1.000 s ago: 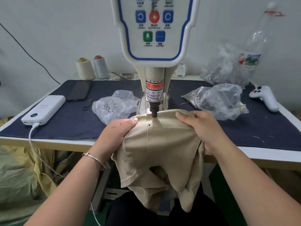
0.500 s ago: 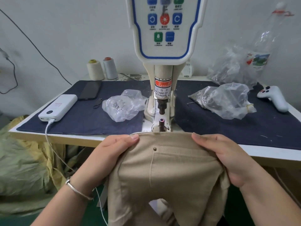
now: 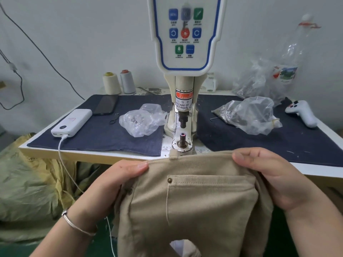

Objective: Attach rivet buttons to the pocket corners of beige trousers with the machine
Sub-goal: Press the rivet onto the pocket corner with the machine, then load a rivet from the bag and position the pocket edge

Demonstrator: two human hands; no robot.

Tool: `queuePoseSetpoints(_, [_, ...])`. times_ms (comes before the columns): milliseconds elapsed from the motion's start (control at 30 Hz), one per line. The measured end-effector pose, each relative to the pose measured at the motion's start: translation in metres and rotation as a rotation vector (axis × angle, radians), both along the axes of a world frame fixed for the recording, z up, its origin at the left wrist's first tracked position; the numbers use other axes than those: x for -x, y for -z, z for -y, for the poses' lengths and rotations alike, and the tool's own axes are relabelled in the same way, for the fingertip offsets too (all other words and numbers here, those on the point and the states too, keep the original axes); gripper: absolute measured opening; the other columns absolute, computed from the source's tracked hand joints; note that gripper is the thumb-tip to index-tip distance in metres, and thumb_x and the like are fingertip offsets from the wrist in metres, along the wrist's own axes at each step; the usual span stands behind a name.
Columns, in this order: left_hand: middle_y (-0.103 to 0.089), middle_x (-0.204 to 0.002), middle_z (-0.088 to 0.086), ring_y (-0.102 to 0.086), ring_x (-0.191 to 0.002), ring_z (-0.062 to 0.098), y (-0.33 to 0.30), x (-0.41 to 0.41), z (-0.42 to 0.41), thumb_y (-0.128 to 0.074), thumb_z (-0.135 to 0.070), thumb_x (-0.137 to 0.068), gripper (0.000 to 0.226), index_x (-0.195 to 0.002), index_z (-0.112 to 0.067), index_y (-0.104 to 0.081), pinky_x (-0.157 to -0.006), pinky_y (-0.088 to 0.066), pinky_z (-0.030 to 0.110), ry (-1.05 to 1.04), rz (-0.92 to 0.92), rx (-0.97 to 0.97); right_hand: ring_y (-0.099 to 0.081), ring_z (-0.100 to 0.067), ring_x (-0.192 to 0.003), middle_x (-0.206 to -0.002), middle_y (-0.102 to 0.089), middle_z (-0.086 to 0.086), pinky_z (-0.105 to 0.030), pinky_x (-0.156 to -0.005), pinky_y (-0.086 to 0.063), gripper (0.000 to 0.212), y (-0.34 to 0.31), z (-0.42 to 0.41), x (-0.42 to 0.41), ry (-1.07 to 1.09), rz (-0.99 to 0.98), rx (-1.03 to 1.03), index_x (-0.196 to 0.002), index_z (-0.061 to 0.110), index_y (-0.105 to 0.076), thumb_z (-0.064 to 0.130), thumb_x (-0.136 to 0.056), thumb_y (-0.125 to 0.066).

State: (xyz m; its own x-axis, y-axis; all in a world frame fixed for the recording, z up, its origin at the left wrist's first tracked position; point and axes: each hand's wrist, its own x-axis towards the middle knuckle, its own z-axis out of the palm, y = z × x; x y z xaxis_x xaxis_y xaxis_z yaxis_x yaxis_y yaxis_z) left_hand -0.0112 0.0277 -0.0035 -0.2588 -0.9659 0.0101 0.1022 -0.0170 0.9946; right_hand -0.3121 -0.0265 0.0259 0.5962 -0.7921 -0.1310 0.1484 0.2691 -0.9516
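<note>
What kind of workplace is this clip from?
Most likely a small garment workshop: a cream rivet-press machine with a button panel stands on the white worktable, two thread cones sit behind it, and both hands hold beige trousers with a brass rivet at the pocket corner.

Beige trousers (image 3: 194, 204) are showing a brass-coloured rivet (image 3: 169, 180) between the left hand (image 3: 111, 184) and right hand (image 3: 274, 179). Beyond the hands, navy cloth (image 3: 104, 134) is lying under a white power bank (image 3: 71, 122). The machine's panel (image 3: 185, 34) is showing blue, green and red buttons.
</note>
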Motion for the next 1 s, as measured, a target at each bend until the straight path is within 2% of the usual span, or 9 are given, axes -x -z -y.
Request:
queuePoseSetpoints(133, [-0.071,-0.105,0.022,-0.068,-0.095,0.034,0.001,0.003,0.012,-0.065,-0.059,-0.086,0.064,-0.107,0.001,-0.072,-0.086,-0.052,0.04,0.163,0.077,-0.084,-0.067,-0.025,-0.076,-0.091,-0.071,-0.021,-0.029,-0.07,-0.056,0.036,-0.006,0.001,-0.018,-0.06,-0.054,0.017,-0.094,-0.002,-0.074,0.03,-0.077,-0.072])
queuePoseSetpoints(233, [-0.07,-0.103,0.023,-0.065,-0.095,0.033,-0.005,0.011,0.024,-0.074,-0.071,-0.07,0.074,-0.106,-0.006,-0.073,-0.088,-0.047,0.048,0.188,0.183,-0.073,-0.064,-0.02,-0.072,-0.085,-0.069,-0.015,-0.026,-0.067,-0.053,0.031,-0.013,0.002,-0.039,-0.168,-0.15,0.064,-0.094,0.0,-0.073,0.028,-0.084,-0.068])
queuePoseSetpoints(367, [-0.072,-0.098,0.008,-0.067,-0.092,0.019,-0.032,0.026,0.032,-0.08,-0.051,-0.075,0.049,-0.105,-0.014,-0.071,-0.083,-0.054,0.031,0.305,0.37,0.071,-0.057,-0.027,-0.085,-0.095,-0.064,-0.022,-0.038,-0.081,-0.046,0.051,-0.016,0.005,-0.054,-0.196,-0.311,0.206,-0.107,-0.009,-0.064,0.036,-0.083,-0.064])
queuePoseSetpoints(433, [-0.074,-0.096,0.002,-0.069,-0.09,0.015,-0.041,0.039,0.035,-0.084,-0.041,-0.07,0.04,-0.104,-0.023,-0.073,-0.08,-0.054,0.028,0.318,0.455,0.067,-0.063,-0.026,-0.085,-0.097,-0.07,-0.022,-0.037,-0.083,-0.05,0.044,-0.019,0.007,-0.057,-0.194,-0.351,0.298,-0.106,-0.001,-0.069,0.037,-0.083,-0.066])
queuePoseSetpoints(567, [-0.064,-0.072,0.002,-0.06,-0.067,0.013,-0.048,0.054,0.033,-0.083,-0.039,-0.072,0.032,-0.08,-0.01,-0.071,-0.066,-0.045,0.022,0.327,0.556,0.051,-0.064,-0.01,-0.063,-0.073,-0.071,-0.006,-0.018,-0.058,-0.05,0.014,-0.02,0.014,-0.046,-0.16,-0.296,0.333,-0.079,0.015,-0.071,0.025,-0.075,-0.08])
queuePoseSetpoints(667, [-0.055,-0.064,0.006,-0.048,-0.061,0.017,-0.049,0.048,0.033,-0.076,-0.033,-0.081,0.034,-0.069,-0.003,-0.066,-0.062,-0.039,0.028,0.434,0.612,-0.02,-0.06,-0.01,-0.057,-0.074,-0.068,-0.008,-0.018,-0.048,-0.044,0.028,-0.019,0.016,-0.029,-0.257,-0.285,0.254,-0.091,0.013,-0.065,0.008,-0.068,-0.081])
queuePoseSetpoints(733, [-0.067,-0.07,0.005,-0.058,-0.066,0.015,-0.047,0.044,0.034,-0.074,-0.033,-0.084,0.028,-0.076,-0.006,-0.073,-0.069,-0.046,0.029,0.486,0.618,-0.067,-0.06,-0.015,-0.066,-0.085,-0.068,-0.013,-0.022,-0.053,-0.045,0.039,-0.017,0.017,-0.02,-0.305,-0.298,0.254,-0.102,0.012,-0.06,0.0,-0.068,-0.075])
queuePoseSetpoints(867, [-0.071,-0.075,0.006,-0.062,-0.069,0.016,-0.034,0.046,0.036,-0.075,-0.03,-0.083,0.024,-0.078,-0.007,-0.075,-0.071,-0.048,0.031,0.426,0.531,-0.069,-0.061,-0.02,-0.075,-0.088,-0.069,-0.012,-0.027,-0.062,-0.049,0.033,-0.007,0.018,-0.027,-0.137,-0.288,0.339,-0.093,0.014,-0.063,-0.011,-0.074,-0.073])
queuePoseSetpoints(1000, [-0.07,-0.083,0.014,-0.063,-0.077,0.021,-0.018,0.042,0.034,-0.077,-0.034,-0.08,0.038,-0.087,0.003,-0.074,-0.07,-0.05,0.029,0.233,0.303,-0.094,-0.066,-0.015,-0.077,-0.084,-0.072,0.001,-0.027,-0.073,-0.054,0.015,-0.006,0.039,-0.02,0.176,-0.498,0.608,-0.085,0.014,-0.066,0.006,-0.079,-0.077])
